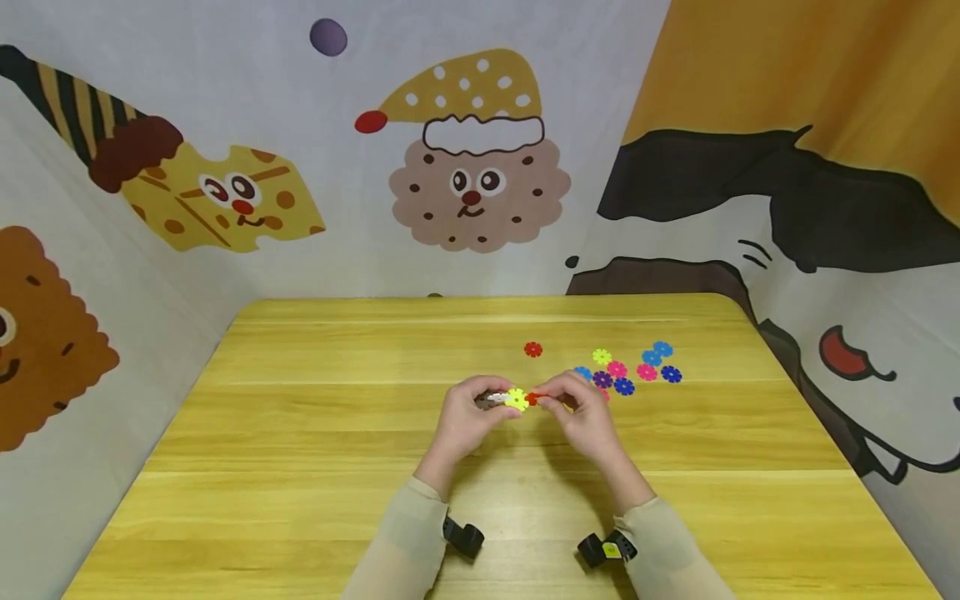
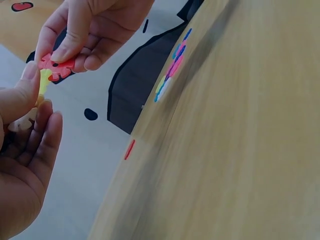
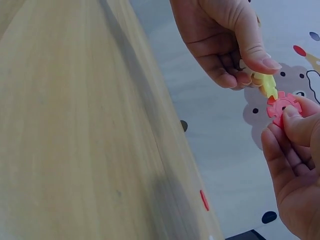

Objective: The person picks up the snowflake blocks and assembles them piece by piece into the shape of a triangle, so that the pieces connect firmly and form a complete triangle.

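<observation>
Above the table, my left hand [image 1: 463, 417] grips a small joined row of notched plastic discs. A yellow disc [image 1: 516, 400] is at its right end, with a white disc [image 1: 497, 398] and a darker one partly hidden by the fingers. Facing it, my right hand [image 1: 588, 421] pinches a red notched disc [image 3: 284, 108] between thumb and fingers. In the right wrist view the edge of the red disc meets the yellow disc; whether their slots are locked together I cannot tell.
On the wooden table [image 1: 315, 467] a single red disc [image 1: 533, 349] lies beyond the hands. Several loose discs are spread to the right, among them a yellow-green disc [image 1: 602, 357], a purple disc [image 1: 603, 380], a pink disc [image 1: 647, 372] and a dark blue disc [image 1: 671, 374]. A printed curtain [image 1: 337, 267] stands behind.
</observation>
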Demonstrator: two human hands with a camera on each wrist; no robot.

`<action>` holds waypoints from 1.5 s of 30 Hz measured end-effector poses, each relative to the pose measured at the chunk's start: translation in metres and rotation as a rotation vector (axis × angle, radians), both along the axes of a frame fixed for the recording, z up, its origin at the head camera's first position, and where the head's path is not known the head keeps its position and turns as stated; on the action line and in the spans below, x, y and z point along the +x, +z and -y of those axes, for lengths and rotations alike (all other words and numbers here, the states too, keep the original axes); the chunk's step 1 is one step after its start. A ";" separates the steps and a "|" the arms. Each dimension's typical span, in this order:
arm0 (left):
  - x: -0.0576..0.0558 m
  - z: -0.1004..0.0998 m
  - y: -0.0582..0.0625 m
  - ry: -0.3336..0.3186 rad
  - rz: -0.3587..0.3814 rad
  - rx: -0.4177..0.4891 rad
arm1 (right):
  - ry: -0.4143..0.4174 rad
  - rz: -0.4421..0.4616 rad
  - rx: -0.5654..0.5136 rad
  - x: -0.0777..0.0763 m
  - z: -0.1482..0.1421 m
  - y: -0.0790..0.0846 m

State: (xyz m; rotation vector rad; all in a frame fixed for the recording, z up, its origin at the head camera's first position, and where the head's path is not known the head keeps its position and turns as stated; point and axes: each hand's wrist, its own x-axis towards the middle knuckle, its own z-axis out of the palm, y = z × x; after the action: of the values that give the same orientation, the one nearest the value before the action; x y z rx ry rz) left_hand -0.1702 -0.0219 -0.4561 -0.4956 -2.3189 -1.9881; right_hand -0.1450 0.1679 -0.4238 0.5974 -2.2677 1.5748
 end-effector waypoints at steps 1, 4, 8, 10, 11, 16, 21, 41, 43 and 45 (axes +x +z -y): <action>0.000 0.000 0.000 0.000 -0.002 0.004 | 0.000 0.006 -0.011 0.000 0.000 0.000; 0.001 0.000 -0.001 -0.007 -0.013 0.023 | 0.003 0.013 -0.043 0.000 0.001 -0.002; 0.001 -0.001 -0.002 -0.009 -0.008 0.057 | 0.012 0.010 -0.089 -0.001 0.002 -0.005; 0.001 -0.002 -0.002 -0.005 0.002 0.069 | 0.018 0.014 -0.121 -0.001 0.003 -0.007; 0.001 -0.002 -0.002 -0.003 0.007 0.073 | 0.022 0.016 -0.136 -0.002 0.003 -0.008; 0.002 -0.002 -0.004 0.001 0.020 0.085 | 0.017 0.029 -0.189 -0.003 0.005 -0.014; 0.002 -0.004 -0.002 0.018 0.039 0.064 | 0.004 0.019 -0.182 -0.005 0.007 -0.017; 0.001 0.001 0.002 0.015 0.020 0.089 | 0.007 -0.089 -0.138 -0.005 0.004 -0.005; 0.001 0.000 0.002 0.014 0.018 0.096 | 0.003 -0.109 -0.146 -0.005 0.006 -0.006; 0.002 -0.001 0.003 0.018 0.016 0.106 | -0.011 -0.135 -0.156 -0.007 0.008 -0.010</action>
State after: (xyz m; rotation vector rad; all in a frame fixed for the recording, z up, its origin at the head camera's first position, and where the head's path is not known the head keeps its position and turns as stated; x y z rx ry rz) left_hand -0.1685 -0.0206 -0.4533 -0.4521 -2.2040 -2.1001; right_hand -0.1519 0.1604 -0.4336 0.6278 -2.0262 1.6355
